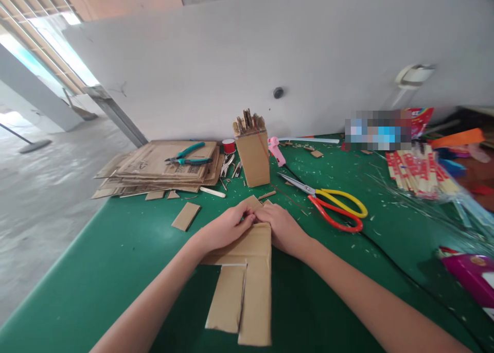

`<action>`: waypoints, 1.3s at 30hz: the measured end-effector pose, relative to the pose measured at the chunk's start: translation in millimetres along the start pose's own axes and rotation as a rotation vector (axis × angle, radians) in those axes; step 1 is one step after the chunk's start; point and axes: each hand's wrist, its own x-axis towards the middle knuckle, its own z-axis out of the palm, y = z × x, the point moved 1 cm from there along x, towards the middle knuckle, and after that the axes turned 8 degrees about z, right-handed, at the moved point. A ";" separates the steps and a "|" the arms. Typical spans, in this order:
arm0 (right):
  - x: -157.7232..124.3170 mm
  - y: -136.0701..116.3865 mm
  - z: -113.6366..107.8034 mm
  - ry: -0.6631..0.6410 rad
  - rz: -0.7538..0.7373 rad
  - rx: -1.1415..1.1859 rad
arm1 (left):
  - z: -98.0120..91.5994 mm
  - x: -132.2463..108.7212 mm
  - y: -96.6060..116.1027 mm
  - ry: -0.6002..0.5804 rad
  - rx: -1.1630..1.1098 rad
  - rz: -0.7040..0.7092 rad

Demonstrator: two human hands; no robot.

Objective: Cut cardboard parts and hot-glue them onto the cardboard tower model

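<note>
A brown cardboard piece point(250, 276) with a cut flap lies on the green table point(116, 250) in front of me. My left hand point(226, 228) and my right hand point(280, 227) meet at its far edge, fingers curled and pressed onto the cardboard where a small folded tab sticks up. Both hands grip that far edge.
Red-and-yellow scissors point(332, 204) lie right of my hands. Behind stand a cardboard box point(252, 155) of sticks, a pink glue gun point(276, 149), a red spool point(229, 145), and flattened cardboard point(162, 168) with teal pliers point(189, 156). Packets of sticks point(415, 170) sit at right.
</note>
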 end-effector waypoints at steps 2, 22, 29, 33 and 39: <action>-0.2 -0.4 0.5 -0.006 -0.003 -0.011 | -1.1 -0.2 -0.6 -0.035 0.005 0.002; -2.5 1.5 -7.9 -0.109 -0.026 0.193 | -23.3 0.1 -25.8 0.633 0.261 -0.299; -7.0 -3.7 -6.0 -0.247 0.241 0.683 | -30.0 -3.3 -31.1 0.821 0.276 -0.379; 0.4 -4.0 5.2 0.016 0.517 1.215 | -28.7 -0.9 -24.7 0.748 0.090 -0.278; 8.3 -3.8 -5.1 0.168 0.640 1.632 | -32.4 -4.6 -9.7 0.308 -0.652 -0.274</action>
